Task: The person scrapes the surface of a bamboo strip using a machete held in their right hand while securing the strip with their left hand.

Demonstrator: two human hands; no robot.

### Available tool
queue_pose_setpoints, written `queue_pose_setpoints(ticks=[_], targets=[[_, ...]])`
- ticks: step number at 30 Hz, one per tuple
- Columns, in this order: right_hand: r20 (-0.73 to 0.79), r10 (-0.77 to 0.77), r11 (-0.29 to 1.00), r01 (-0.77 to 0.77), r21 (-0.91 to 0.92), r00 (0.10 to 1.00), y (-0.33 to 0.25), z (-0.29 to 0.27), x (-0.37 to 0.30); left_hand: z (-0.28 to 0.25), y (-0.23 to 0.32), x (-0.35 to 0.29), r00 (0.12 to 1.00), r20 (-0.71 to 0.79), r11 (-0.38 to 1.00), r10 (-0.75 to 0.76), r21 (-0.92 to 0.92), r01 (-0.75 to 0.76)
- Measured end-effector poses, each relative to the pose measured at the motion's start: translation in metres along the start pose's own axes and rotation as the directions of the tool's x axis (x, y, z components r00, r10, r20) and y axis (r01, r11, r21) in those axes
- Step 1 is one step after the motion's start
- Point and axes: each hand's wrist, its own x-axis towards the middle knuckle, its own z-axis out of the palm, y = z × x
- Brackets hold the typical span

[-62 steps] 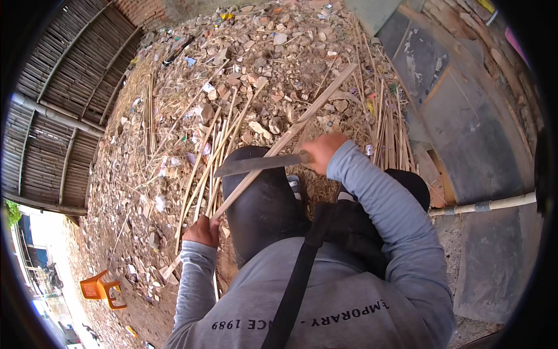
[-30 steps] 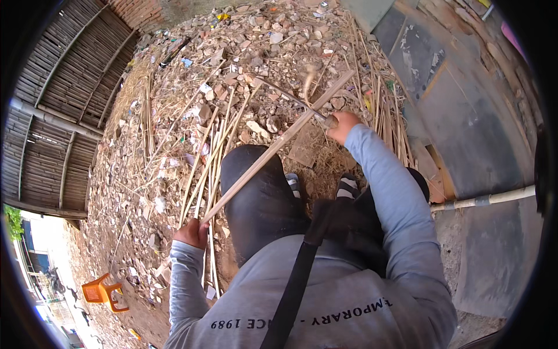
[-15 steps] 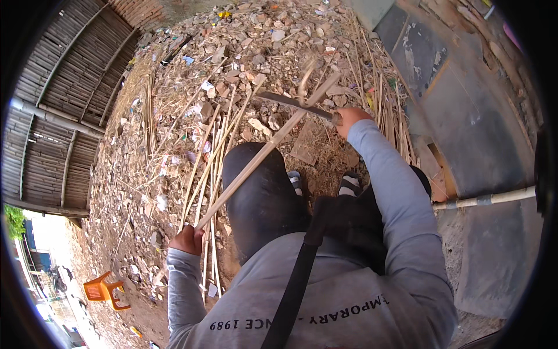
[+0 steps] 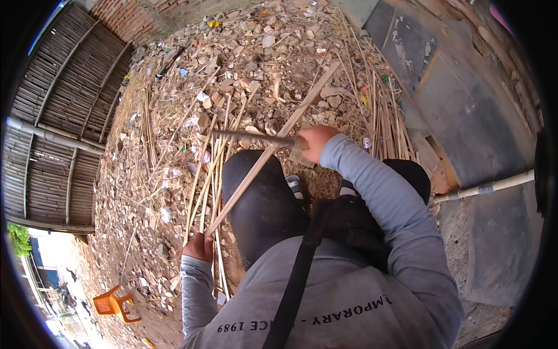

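A long, pale bamboo strip (image 4: 246, 181) slants from beside my left leg up over my knee toward the far right. Its near end is in my left hand (image 4: 199, 247), whose fingers are closed round it. My right hand (image 4: 318, 143) grips the handle of a machete (image 4: 256, 137). The dark, slightly blurred blade lies across the strip around its middle and points left. Beyond the blade, a pale, blurred shaving (image 4: 276, 87) shows over the rubble, apart from the strip.
Several thin bamboo strips (image 4: 200, 181) lie by my left leg, and more strips (image 4: 392, 125) lie on the right. Broken stone and brick (image 4: 232, 61) cover the ground. Dark sheets (image 4: 482, 122) lie at right, a bamboo wall (image 4: 61, 116) stands left, and an orange chair (image 4: 116, 303) is near left.
My right hand and the machete have come nearer and to the left along the strip. The curl of bamboo by the blade has come away. My left hand has shifted slightly right.
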Motion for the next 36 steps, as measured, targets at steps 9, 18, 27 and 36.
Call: queue_pose_setpoints(ticks=[9, 18, 27, 36], targets=[[-0.040, 0.162, 0.971, -0.166, -0.170, 0.986, 0.046, -0.039, -0.002, -0.003, -0.035, -0.013, 0.993, -0.060, 0.994, 0.104, -0.025, -0.106], [-0.125, 0.322, 0.945, -0.326, -0.014, 0.939, 0.065, -0.036, 0.008, -0.003, -0.022, -0.007, 0.999, -0.046, 1.000, 0.013, -0.023, -0.015], [-0.163, 0.256, 0.962, -0.236, 0.136, 0.953, 0.057, -0.035, 0.008, 0.030, 0.016, 0.019, 0.989, -0.143, 0.999, -0.041, -0.037, 0.036], [0.117, -0.099, 0.946, 0.130, -0.298, 0.988, -0.018, -0.042, -0.019, 0.022, 0.003, 0.022, 0.985, -0.171, 0.999, 0.032, -0.027, -0.037]])
